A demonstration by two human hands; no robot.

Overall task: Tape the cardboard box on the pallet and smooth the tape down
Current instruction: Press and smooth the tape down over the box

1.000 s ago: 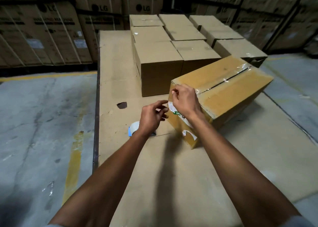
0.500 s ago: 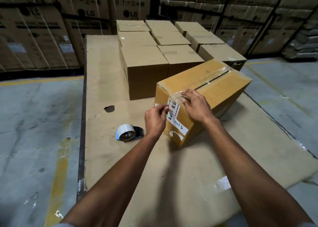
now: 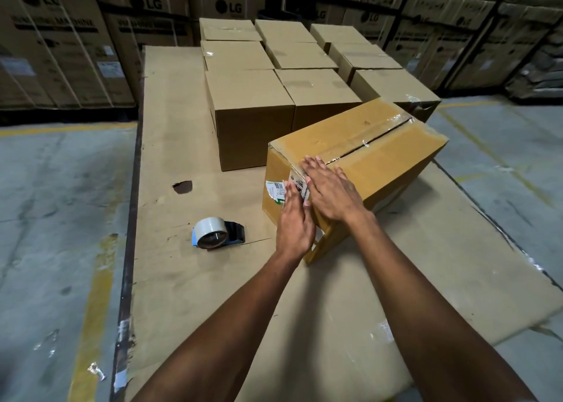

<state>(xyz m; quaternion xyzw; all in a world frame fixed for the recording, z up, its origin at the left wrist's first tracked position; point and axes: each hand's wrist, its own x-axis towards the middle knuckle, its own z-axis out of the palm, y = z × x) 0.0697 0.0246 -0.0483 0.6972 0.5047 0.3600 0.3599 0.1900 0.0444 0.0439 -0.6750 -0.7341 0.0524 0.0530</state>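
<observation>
Both my hands lie flat and open, gripping nothing: left hand (image 3: pixel 294 223) on the cardboard box's (image 3: pixel 377 157) labelled end, right hand (image 3: pixel 330 192) over its taped top corner. It sits on the pallet (image 3: pixel 170 145), tape dispenser (image 3: pixel 217 233) nearby.

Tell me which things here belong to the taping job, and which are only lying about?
Job: box; tape strip on its seam; tape dispenser; left hand; right hand; pallet sheet.

Lying about: stacked boxes; LG cartons.
</observation>
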